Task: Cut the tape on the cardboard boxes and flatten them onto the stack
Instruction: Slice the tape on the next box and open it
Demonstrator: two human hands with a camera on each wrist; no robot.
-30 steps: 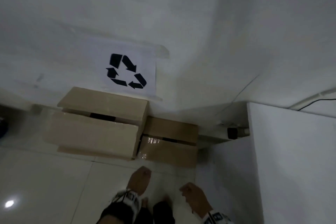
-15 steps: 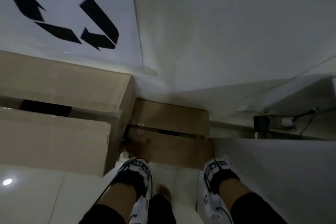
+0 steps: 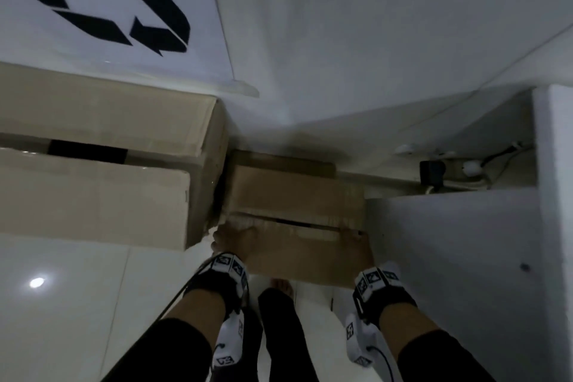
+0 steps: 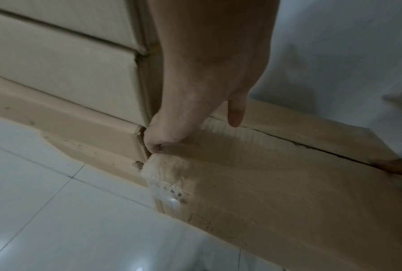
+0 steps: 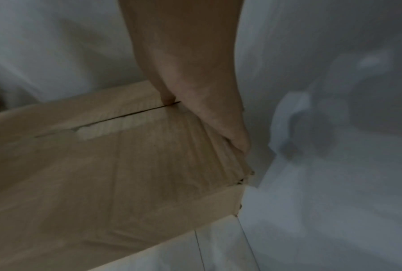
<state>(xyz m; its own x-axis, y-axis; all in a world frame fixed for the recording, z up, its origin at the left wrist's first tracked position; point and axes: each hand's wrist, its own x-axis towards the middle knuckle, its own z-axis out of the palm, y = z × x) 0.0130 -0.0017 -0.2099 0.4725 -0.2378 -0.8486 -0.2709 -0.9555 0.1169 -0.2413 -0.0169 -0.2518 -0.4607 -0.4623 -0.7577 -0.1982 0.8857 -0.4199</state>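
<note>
Gripping the small cardboard box (image 3: 297, 195) at its ends, both hands: left hand (image 3: 235, 239), right hand (image 3: 356, 245); contents hidden.

Fingers (image 4: 153, 144) hidden behind small box (image 3: 297, 195)

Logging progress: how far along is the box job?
Nothing looks flattened yet. In hand: left hand and right hand grip the ends of the small box, its top seam already gaping. Left: flattening it, then the big box beside it.
</note>
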